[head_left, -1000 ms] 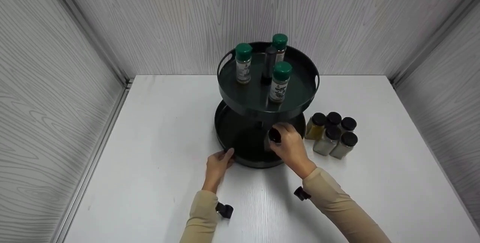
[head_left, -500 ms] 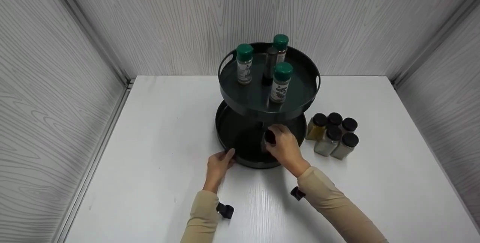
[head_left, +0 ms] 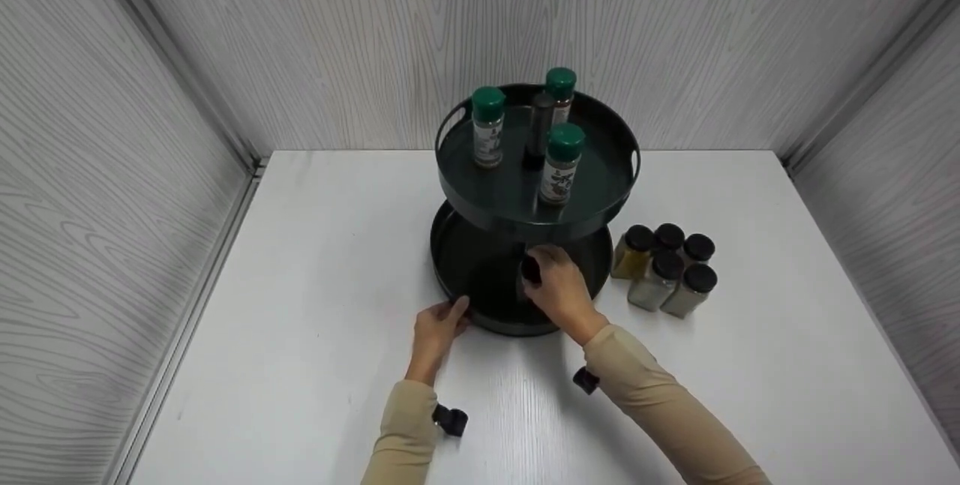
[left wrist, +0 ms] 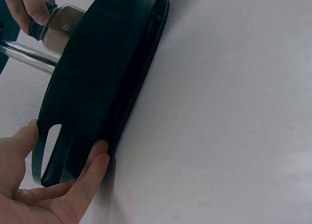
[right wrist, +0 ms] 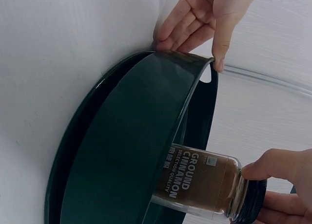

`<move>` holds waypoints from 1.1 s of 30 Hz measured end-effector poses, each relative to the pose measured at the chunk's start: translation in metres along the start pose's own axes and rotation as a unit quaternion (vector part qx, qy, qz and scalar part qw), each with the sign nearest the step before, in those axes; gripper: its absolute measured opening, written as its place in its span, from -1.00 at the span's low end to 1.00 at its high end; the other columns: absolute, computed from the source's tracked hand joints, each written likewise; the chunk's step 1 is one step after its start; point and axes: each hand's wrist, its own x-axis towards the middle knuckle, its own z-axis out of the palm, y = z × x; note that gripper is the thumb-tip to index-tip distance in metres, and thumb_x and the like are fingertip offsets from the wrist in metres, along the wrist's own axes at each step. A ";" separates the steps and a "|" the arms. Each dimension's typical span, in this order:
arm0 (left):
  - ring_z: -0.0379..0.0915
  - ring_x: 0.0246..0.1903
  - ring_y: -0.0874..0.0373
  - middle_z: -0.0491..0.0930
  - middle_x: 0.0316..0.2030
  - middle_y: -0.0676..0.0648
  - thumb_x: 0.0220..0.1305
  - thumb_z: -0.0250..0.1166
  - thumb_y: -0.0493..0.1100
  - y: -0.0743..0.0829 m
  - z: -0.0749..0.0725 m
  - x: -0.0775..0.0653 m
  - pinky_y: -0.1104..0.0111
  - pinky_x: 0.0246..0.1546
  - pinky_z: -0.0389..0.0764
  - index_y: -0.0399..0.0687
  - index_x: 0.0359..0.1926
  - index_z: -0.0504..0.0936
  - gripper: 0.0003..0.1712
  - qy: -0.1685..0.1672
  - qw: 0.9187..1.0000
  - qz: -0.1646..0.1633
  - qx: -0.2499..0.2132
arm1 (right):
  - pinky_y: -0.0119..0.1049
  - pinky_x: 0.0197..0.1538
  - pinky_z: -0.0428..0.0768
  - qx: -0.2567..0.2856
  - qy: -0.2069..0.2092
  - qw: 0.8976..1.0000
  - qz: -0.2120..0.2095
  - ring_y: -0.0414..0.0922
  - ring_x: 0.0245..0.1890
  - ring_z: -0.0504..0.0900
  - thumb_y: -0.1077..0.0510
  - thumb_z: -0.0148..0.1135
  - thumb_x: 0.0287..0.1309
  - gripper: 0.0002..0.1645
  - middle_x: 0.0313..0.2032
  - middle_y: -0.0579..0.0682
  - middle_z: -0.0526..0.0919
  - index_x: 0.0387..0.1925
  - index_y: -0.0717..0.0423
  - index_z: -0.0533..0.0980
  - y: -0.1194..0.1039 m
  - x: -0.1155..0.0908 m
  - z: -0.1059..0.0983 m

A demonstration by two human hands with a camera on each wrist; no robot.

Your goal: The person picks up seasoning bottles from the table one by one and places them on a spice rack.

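My right hand pinches the black lid of a clear spice jar between thumb and fingers. "Ground cinnamon" shows on the label of this brown-filled jar. It stands upright inside the lower tier of a dark green two-tier turntable rack, its base hidden by the tier's wall in the right wrist view. At the front left of that tier, my left hand holds the wall beside a handle slot, thumb at the rim and fingers low on the outside. Three green-capped spice bottles, one of them a front bottle, stand on the upper tier.
To the right of the rack, several black-lidded spice jars stand close together on the white table. The upper tier overhangs the back of the lower one. Grey wood-grain panels enclose the table at the back and sides.
My right hand has shifted left with the cinnamon jar, across the front of the lower tier. My left hand stays in place on the tier's wall.
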 end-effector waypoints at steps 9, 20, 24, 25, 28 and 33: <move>0.67 -0.08 -0.09 0.64 -0.08 -0.38 0.38 0.18 0.00 0.008 -0.001 -0.006 0.24 0.07 0.67 -0.56 0.16 0.41 -0.35 -0.016 1.000 0.001 -0.010 | 0.00 0.00 0.65 0.006 0.004 1.000 -0.004 0.16 -0.05 0.61 0.30 0.32 0.08 -0.67 -0.09 0.27 0.61 -0.08 0.29 0.53 0.005 0.003 0.003; 0.65 -0.06 -0.15 0.65 -0.10 -0.37 0.40 0.13 0.04 0.008 -0.002 -0.004 0.18 0.08 0.67 -0.53 0.17 0.42 -0.34 -0.002 1.000 -0.002 0.013 | 0.02 0.08 0.63 0.056 -0.029 0.998 0.028 0.16 0.07 0.60 0.27 0.38 0.05 -0.45 0.06 0.26 0.57 0.11 0.25 0.45 0.012 -0.004 0.000; 0.68 -0.15 -0.05 0.67 -0.16 -0.33 0.42 0.07 0.11 0.002 0.000 0.001 0.24 0.00 0.70 -0.50 0.17 0.43 -0.32 0.005 0.999 0.005 0.031 | 0.04 0.11 0.62 0.060 -0.028 0.997 0.037 0.17 0.08 0.60 0.27 0.39 0.03 -0.43 0.05 0.27 0.59 0.11 0.26 0.46 0.015 -0.008 -0.003; 0.69 -0.16 -0.05 0.67 -0.16 -0.33 0.44 0.04 0.12 0.001 0.000 0.001 0.24 -0.01 0.71 -0.50 0.19 0.42 -0.30 0.005 0.999 0.007 0.034 | 0.04 0.11 0.61 0.059 -0.026 0.997 0.037 0.17 0.08 0.60 0.27 0.39 0.03 -0.44 0.04 0.27 0.59 0.11 0.26 0.46 0.016 -0.009 -0.004; 0.69 -0.15 -0.09 0.66 -0.15 -0.38 0.47 -0.03 0.13 0.001 0.001 0.003 0.21 -0.01 0.71 -0.52 0.22 0.38 -0.28 0.000 0.999 0.010 0.032 | 0.04 0.13 0.60 0.061 -0.021 0.997 0.036 0.18 0.08 0.60 0.28 0.39 0.02 -0.44 0.03 0.28 0.61 0.10 0.29 0.47 0.019 -0.012 -0.006; 0.68 -0.11 -0.08 0.61 -0.04 -0.41 0.40 0.10 0.12 0.004 -0.001 0.004 0.21 0.03 0.69 -0.51 0.26 0.32 -0.25 -0.026 0.999 0.010 0.026 | 0.03 0.12 0.61 0.068 -0.021 0.996 0.045 0.17 0.07 0.61 0.30 0.39 0.00 -0.43 0.02 0.28 0.61 0.10 0.33 0.47 0.022 -0.018 -0.009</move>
